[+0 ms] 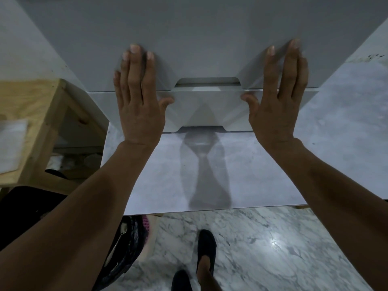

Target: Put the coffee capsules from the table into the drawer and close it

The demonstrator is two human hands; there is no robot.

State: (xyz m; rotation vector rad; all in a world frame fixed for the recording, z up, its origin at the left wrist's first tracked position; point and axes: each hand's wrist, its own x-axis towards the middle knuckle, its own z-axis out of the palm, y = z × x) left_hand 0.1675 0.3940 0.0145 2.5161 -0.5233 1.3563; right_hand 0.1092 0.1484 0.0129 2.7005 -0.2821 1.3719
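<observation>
Pressing flat and wide open, the left hand [137, 106] and right hand [275, 106] flank the white drawer front [206, 110] between them. No coffee capsules show; presumably they are inside. Uneven pushing could jam the drawer askew or shove the drawer unit [189, 28] back across the tabletop [210, 175].

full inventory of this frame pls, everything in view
white glossy drawer unit: 1, white, on the table, two fronts showing
marble-pattern table top: 1, grey-white, under the unit
light wooden stand: 1, tan, left of the table
flat white sheet: 1, white, on the stand
black bag: 1, black, floor, below the table's left edge
marble floor: 1, grey-white, bottom
black shoes: 2, black, floor, bottom centre
left hand: 1, flat on the drawer fronts, fingers straight
right hand: 1, likewise flat
</observation>
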